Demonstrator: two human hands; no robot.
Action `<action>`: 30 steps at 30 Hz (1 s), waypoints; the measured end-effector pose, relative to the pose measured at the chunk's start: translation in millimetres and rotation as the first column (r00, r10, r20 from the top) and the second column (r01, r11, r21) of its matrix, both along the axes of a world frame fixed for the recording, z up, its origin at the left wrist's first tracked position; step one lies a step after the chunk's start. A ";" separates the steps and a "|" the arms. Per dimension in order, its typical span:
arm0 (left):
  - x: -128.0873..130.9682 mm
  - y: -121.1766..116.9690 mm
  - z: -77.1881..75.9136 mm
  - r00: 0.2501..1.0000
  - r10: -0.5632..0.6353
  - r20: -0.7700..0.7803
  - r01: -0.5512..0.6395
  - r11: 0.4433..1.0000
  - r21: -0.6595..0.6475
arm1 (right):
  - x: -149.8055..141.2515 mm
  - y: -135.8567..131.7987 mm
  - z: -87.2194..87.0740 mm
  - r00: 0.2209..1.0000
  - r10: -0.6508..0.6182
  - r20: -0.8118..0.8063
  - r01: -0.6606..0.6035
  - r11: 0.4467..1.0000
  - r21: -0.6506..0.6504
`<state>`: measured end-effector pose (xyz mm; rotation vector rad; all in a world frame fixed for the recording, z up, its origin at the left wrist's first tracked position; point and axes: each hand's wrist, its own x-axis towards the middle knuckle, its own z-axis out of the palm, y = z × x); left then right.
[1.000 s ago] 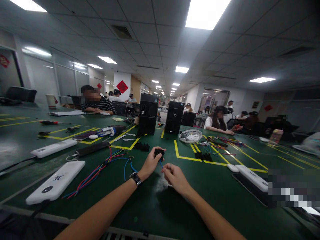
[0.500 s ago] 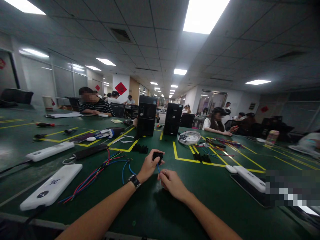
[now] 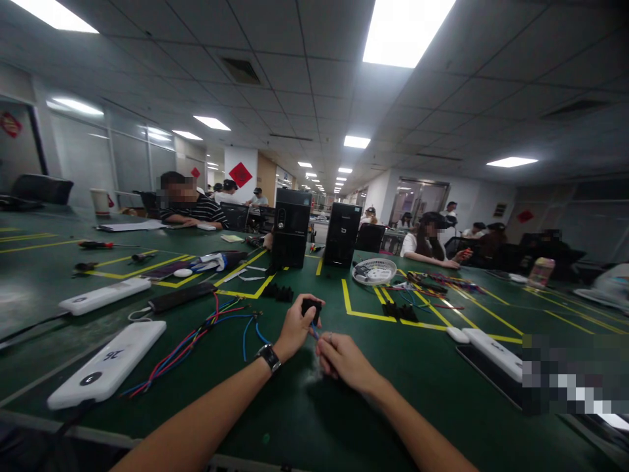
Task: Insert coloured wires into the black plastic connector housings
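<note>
Just above the middle of the table, my left hand (image 3: 293, 330) is closed round a small black block (image 3: 311, 307); its exact kind is hard to make out. A short blue wire (image 3: 314, 331) runs from the underside of this block down to my right hand (image 3: 346, 362), whose thumb and fingers pinch it. Where the wire meets the block is partly hidden by my fingers. Several loose red, blue and yellow wires (image 3: 184, 347) lie to the left of my hands. Similar black blocks (image 3: 278, 293) rest beyond my left hand.
On the green table (image 3: 275, 419) lie white power banks (image 3: 109, 362), a screwdriver (image 3: 101, 245) and a white basket (image 3: 374, 270). Two black computer towers (image 3: 291, 229) stand ahead. More wires (image 3: 432, 282) lie to the right. Other people sit across the table, left and right.
My right hand has moved slightly closer to the black block along the blue wire. My left hand keeps its hold on the block. The view shifts a little.
</note>
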<state>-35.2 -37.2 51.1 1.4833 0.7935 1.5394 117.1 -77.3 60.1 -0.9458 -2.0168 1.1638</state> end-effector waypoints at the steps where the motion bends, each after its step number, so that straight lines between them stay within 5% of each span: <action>1: 1.0 -0.8 -0.4 1.000 -0.001 -0.002 0.001 1.000 -0.002 | -0.9 0.0 -2.2 0.999 0.033 0.032 -0.032 0.999 -0.017; 7: 7.9 -4.8 1.0 0.999 -0.029 0.034 0.031 0.998 -0.049 | -3.0 7.8 -9.5 0.999 0.016 -0.048 -0.019 0.998 -0.060; 13: 7.1 -1.5 7.1 0.943 -0.144 0.301 0.208 0.959 -0.191 | -1.7 10.6 -3.7 0.985 -0.126 -0.114 0.109 0.983 -0.148; 18: 6.2 7.1 -2.2 0.956 -0.047 0.290 0.117 0.966 -0.230 | -3.9 5.8 -5.8 0.997 -0.066 -0.031 0.063 0.994 -0.089; 24: 15.9 9.6 -9.6 0.973 0.199 0.118 -0.167 0.956 -0.241 | -0.7 9.0 2.4 0.971 -0.224 0.077 0.211 0.965 0.156; 30: 18.5 6.1 -5.4 0.971 0.206 0.122 -0.177 0.961 -0.214 | 6.3 6.2 20.0 0.921 -0.378 0.093 0.301 0.843 0.447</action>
